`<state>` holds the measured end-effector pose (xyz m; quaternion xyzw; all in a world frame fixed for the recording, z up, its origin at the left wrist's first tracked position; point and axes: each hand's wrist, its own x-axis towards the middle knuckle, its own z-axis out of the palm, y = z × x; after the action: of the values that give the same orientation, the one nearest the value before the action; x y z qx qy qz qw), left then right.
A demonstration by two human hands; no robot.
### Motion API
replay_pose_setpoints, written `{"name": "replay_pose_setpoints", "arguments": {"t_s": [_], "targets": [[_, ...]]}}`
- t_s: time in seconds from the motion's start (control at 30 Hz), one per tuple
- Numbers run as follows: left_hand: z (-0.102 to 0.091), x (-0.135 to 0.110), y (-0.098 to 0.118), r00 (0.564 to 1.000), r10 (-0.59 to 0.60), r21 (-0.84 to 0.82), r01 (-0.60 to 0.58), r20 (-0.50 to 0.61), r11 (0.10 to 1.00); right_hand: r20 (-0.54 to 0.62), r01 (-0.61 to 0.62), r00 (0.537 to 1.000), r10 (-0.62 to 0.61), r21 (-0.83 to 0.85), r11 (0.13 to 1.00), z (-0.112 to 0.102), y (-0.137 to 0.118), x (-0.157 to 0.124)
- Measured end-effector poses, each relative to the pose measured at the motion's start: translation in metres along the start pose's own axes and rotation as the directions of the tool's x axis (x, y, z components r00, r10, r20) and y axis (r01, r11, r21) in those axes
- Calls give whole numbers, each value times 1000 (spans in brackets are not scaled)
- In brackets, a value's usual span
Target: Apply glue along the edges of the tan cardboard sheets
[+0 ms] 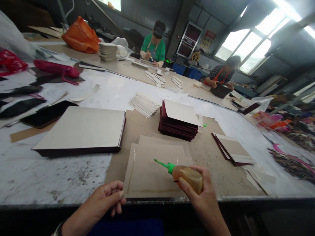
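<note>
The brown bottle point(190, 178) is over the tan board point(152, 173), with the right hand point(204, 195) wrapping its fingers around it. The left hand point(107, 198) curls its fingers by the board's corner; I can't tell if they pinch it. Behind is a dark red stack point(177, 128).

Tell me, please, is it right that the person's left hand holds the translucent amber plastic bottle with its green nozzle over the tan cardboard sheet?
Wrong hand: the head view shows the right hand holding the bottle, its green nozzle over the sheet.

Head camera looks forward and down across the tabletop point(86, 173).
</note>
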<state>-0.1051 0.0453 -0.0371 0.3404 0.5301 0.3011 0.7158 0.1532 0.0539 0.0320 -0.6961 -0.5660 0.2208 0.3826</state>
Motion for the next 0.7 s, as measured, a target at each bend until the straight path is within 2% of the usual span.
{"name": "replay_pose_setpoints", "arguments": {"t_s": [0.13,0.3,0.47,0.7], "targets": [[2,1,3,1000,-21,3,21,16,1000,119,152,981,-156,45,987,32,-7,17],[4,2,1,999,-45,-14,46,24,999,172,259,949,-263,45,965,57,-15,35],[2,2,1,999,-8,-3,8,45,1000,263,294,922,-285,5,956,48,-19,29],[2,-2,3,998,-8,13,7,61,1000,379,267,897,-227,-56,962,20,-16,-12]]}}
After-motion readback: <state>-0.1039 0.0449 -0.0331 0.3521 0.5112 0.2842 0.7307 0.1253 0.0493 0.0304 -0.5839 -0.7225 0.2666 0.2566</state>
